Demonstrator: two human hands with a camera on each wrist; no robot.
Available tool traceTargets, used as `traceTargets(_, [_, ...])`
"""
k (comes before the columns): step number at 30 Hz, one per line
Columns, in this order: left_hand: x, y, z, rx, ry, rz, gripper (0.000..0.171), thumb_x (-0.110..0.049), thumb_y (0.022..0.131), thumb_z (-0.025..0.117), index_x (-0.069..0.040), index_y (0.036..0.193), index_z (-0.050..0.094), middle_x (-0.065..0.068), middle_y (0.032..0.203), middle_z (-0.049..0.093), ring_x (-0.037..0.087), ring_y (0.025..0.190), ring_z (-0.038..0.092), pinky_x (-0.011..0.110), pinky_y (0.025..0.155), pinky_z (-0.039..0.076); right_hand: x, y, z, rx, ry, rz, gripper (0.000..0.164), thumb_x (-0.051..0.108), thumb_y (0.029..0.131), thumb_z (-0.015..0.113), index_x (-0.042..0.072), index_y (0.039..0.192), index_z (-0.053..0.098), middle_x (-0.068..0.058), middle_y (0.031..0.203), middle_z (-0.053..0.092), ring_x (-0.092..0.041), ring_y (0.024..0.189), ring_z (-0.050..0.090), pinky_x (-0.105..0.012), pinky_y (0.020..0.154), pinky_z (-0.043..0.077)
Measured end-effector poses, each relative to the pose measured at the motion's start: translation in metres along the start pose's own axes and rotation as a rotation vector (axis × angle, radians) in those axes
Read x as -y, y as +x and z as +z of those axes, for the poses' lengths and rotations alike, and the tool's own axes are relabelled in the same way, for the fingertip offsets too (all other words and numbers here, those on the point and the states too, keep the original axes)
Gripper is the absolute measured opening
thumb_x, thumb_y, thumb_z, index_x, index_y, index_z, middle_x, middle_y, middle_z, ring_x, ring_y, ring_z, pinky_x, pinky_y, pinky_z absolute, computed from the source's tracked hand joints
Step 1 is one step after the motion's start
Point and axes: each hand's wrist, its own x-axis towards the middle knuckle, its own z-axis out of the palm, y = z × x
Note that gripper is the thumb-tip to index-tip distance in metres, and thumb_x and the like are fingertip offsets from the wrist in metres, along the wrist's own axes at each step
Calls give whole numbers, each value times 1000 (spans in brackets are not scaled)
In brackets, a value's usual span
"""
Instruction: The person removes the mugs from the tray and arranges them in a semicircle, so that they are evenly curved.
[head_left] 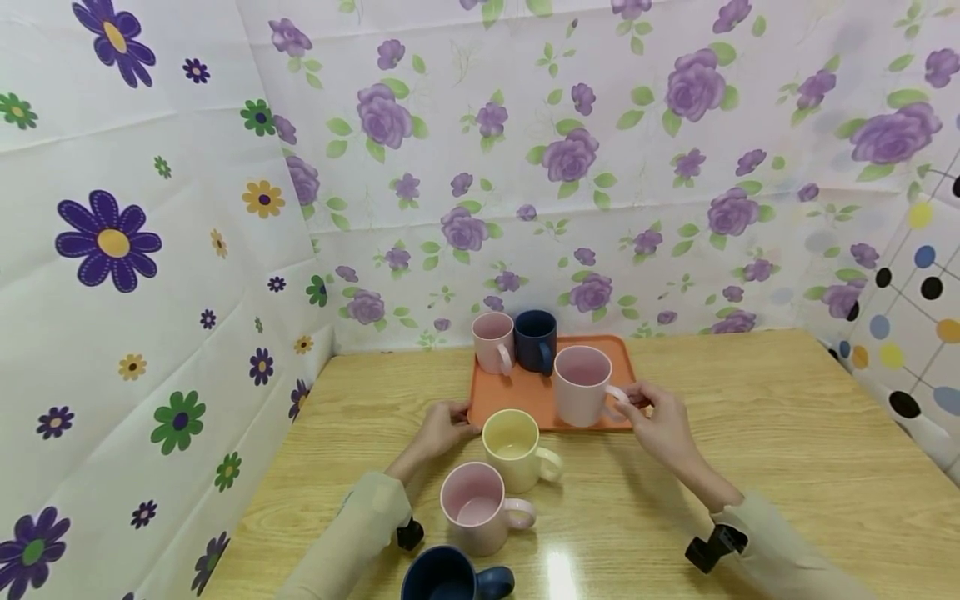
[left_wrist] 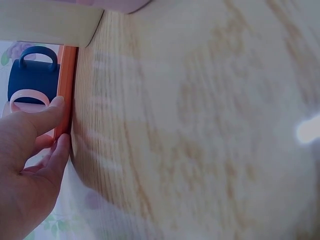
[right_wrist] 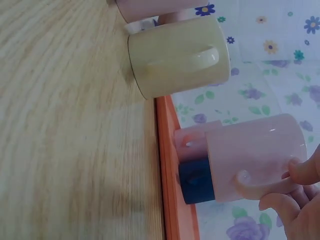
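My left hand [head_left: 442, 429] pinches the front left corner of an orange tray [head_left: 513, 400]; in the left wrist view, its thumb [left_wrist: 50, 112] lies on the rim. My right hand [head_left: 660, 421] grips the handle of a pink mug [head_left: 582, 392]. The right wrist view shows this mug [right_wrist: 255, 155] upright, its base a little above the tray. Another pink mug [head_left: 491, 343] and a dark blue mug [head_left: 534, 340] stand side by side at the tray's back left. Just in front of the tray is a yellow mug [head_left: 510, 454], close to my left hand.
Nearer to me, a pink mug [head_left: 474, 512] and a dark blue mug [head_left: 442, 575] line up with the yellow one on the wooden table [head_left: 772, 417]. Flowered cloth [head_left: 510, 167] hangs behind the table and at the left; dotted cloth hangs at the right.
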Motion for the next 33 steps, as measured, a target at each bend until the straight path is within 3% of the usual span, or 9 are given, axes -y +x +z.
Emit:
traceTargets(9, [1,0,2,-7,-15,-18,51,-1,78,77,10,124,59,25,113,68,29,95,69,29,80,59,2,-12,-8,89,9,-7,9,4,81,75,7,86,68,-3,76,67,-2,68,57,-22,55,49])
traceTargets(18, [3,0,1,-21,1,20,50,-1,77,78,12,122,60,26,110,69,30,92,70,29,78,59,1,-29,-18,234,17,-5,11,3,80,75,8,87,68,3,74,64,-2,68,57,-23,53,48])
traceTargets(33, [2,0,1,-29,1,5,49,-2,77,78,10,121,62,25,112,68,29,94,70,33,81,59,-10,-45,-21,301,48,54,11,8,79,77,9,84,68,4,75,66,-1,69,55,-21,58,47])
